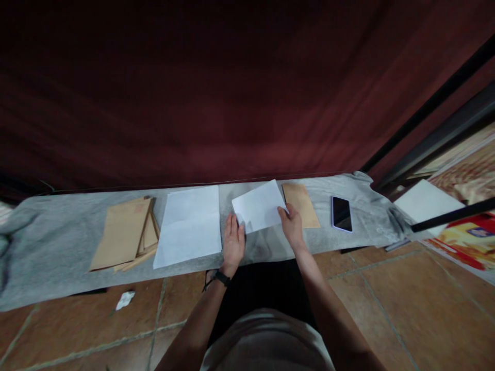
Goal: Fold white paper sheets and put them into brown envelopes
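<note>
A smaller white sheet, perhaps folded, [260, 206] lies tilted on the grey cloth in front of me. My right hand [291, 225] pinches its right edge between thumb and fingers. At its lower left corner my left hand [234, 241] rests with fingers stretched out, the thumb beside the paper. A brown envelope [303, 205] lies just right of the sheet, close to my right hand. Left of my left hand is a stack of large white sheets [189, 224]. Several brown envelopes [122, 234] are piled farther left.
A phone [342, 214] with a dark screen lies on the grey cloth [58, 247] at the right. Behind the cloth hangs a dark red curtain [216, 103]. Dark bars and a colourful printed box [469, 239] stand at far right. White scrap [125, 300] lies on the tiled floor.
</note>
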### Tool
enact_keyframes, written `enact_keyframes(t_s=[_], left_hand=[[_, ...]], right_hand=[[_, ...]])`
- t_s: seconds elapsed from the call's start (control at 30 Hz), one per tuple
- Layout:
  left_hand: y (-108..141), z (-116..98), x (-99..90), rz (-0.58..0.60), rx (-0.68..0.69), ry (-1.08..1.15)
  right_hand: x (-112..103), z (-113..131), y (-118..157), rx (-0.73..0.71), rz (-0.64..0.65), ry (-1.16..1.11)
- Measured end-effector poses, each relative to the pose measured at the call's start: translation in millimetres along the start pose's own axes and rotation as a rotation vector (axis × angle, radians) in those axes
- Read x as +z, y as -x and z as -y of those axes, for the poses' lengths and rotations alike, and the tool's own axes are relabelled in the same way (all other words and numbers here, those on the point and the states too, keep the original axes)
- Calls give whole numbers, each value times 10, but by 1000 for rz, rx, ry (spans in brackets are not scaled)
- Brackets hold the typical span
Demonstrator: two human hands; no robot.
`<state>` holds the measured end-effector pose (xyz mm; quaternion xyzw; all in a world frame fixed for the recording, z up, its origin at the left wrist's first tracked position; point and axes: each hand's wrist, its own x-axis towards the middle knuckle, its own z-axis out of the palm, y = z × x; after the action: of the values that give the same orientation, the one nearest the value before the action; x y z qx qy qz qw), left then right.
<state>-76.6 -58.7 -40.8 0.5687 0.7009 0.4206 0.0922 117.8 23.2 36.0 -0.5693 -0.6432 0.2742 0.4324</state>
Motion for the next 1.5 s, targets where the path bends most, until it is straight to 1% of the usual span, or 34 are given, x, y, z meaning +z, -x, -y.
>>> enact_keyframes(t_s=[0.07,0.1,0.13,0.2,0.27,0.3,0.37,0.47,0.53,0.57,0.63,0.67,0.73,0.8,0.87,0.9,0.97,1.07,1.17,1.33,1.5], left_hand=[[5,11,-29,-24,-2,80],[10,16,-41,-36,0,115],[18,18,-53,-47,3,147],[53,13,-78,-66,9,193],[126,-3,-109,-80,12,204],[178,-15,-127,-83,10,197],[296,-41,-172,-82,4,169],[433,-77,-258,-64,3,135],[430,-98,-318,-42,10,130],[393,-110,-342,-17,14,128],[256,-146,-358,79,42,115],[169,-172,-344,154,69,95],[-7,-240,-260,315,170,32],[-150,-325,-109,444,295,-69],[-243,-408,80,564,400,-166],[-275,-444,177,608,438,-208],[-327,-493,347,653,464,-278],[-418,-494,506,638,442,-345],[-527,-409,553,570,428,-382],[-652,-178,511,442,337,-440],[-703,23,428,364,233,-469]], right_hand=[[-101,194,-94,-162,-98,-53],[-143,273,-120,-246,-122,-48],[-173,330,-126,-329,-124,-27],[-189,359,-79,-476,-55,39],[-154,269,40,-574,80,121],[-126,188,120,-597,155,168],[-67,-13,305,-599,264,286],[-19,-310,587,-627,373,382],[-19,-458,735,-647,396,390],[-25,-514,790,-651,396,389],[-35,-599,861,-656,402,385],[-37,-632,880,-658,408,382],[-27,-682,898,-664,414,377],[-5,-719,907,-665,399,375],[17,-741,917,-660,370,376],[23,-747,922,-657,360,376],[23,-750,927,-650,359,372],[1,-741,921,-645,402,358],[-13,-733,908,-629,426,347],[-3,-739,906,-600,426,333],[-3,-744,908,-580,428,321]])
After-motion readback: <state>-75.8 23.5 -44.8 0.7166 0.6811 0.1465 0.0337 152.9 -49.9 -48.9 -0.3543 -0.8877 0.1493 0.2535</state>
